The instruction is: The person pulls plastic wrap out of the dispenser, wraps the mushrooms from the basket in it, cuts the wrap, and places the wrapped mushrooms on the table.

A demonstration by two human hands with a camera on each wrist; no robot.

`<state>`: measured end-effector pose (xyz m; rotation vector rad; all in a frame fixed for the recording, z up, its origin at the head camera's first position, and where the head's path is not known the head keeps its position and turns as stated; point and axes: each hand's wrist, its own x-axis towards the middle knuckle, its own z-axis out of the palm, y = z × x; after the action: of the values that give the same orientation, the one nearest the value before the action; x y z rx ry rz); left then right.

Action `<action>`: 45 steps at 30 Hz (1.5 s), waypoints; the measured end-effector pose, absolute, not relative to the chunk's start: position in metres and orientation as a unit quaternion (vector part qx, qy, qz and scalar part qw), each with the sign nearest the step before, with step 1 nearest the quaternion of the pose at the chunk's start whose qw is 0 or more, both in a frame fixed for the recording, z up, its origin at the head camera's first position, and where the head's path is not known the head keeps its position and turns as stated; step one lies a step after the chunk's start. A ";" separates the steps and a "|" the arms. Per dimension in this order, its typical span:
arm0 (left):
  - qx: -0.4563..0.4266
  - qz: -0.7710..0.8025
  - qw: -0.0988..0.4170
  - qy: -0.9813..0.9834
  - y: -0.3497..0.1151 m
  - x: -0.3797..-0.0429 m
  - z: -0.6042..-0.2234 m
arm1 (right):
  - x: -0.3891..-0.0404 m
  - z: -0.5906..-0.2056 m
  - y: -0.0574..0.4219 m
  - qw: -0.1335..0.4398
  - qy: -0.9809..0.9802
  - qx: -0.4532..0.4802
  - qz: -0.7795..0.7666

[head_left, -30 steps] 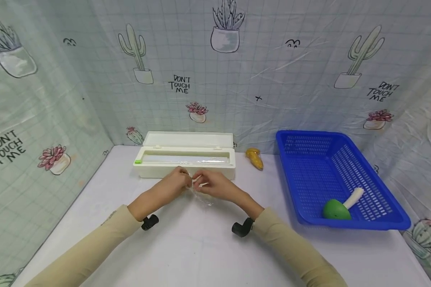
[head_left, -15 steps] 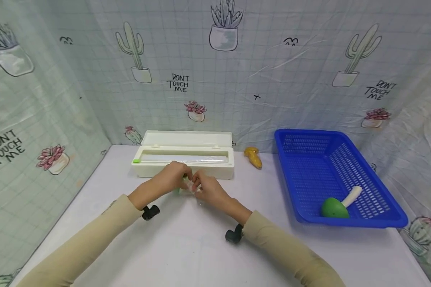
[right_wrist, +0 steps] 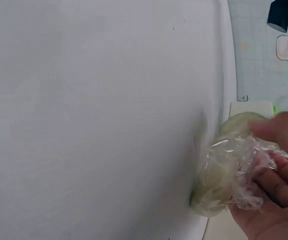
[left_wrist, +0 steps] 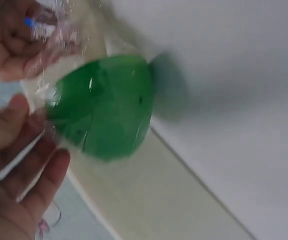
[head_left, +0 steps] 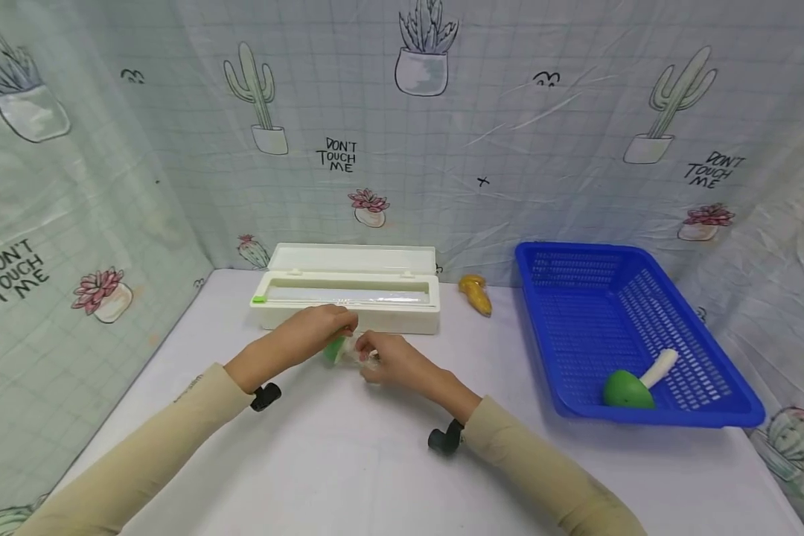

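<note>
A green-capped toy mushroom [left_wrist: 106,107], wrapped in clear cling film [right_wrist: 246,175], is between both hands before a white box. My left hand [head_left: 315,327] pinches the wrapped cap's edge; in the left wrist view its thumb and fingers [left_wrist: 51,175] lie at the rim. On the stem side, my right hand [head_left: 398,361] holds the gathered film with curled fingers. The right wrist view shows the cap's pale underside through the film, and bunched film among the right fingers [right_wrist: 279,187]. The film hides most of the stem.
The long white cling film dispenser [head_left: 402,321] stands behind the hands, its lid raised. Right of it lies a small yellow curved object [head_left: 476,295]. A blue plastic basket [head_left: 543,350] holds another green-capped mushroom [head_left: 628,389]. Printed cloth walls [head_left: 482,216] border the white table [head_left: 348,461].
The green cap, hidden at first, has come into view below the left hand. The left hand has shifted slightly left, and the right hand sits a little lower, nearer the person.
</note>
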<state>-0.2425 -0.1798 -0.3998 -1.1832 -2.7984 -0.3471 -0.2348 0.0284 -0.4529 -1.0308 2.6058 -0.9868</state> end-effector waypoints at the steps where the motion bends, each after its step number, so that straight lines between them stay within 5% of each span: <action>1: -0.384 -0.107 0.057 -0.915 -0.178 -0.242 -0.403 | -0.234 -0.453 0.028 0.091 0.877 -0.350 -0.317; 7: -0.342 -0.085 0.138 -0.925 -0.162 -0.241 -0.413 | -0.226 -0.454 0.027 0.067 0.890 -0.389 -0.228; 14: -0.326 -0.017 0.186 -0.927 -0.157 -0.239 -0.420 | -0.222 -0.455 0.041 0.020 0.885 -0.333 -0.326; 29: -0.352 -0.045 0.178 -0.918 -0.164 -0.231 -0.423 | -0.234 -0.457 0.038 -0.040 0.931 -0.277 -0.235; 45: -0.287 -0.036 0.136 -0.947 -0.157 -0.228 -0.426 | -0.231 -0.457 0.043 -0.017 0.859 -0.490 -0.144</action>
<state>-0.2275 -0.1572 -0.4263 -0.8323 -2.7437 -0.1037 -0.2306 0.0425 -0.4571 -1.5574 2.7289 -0.4572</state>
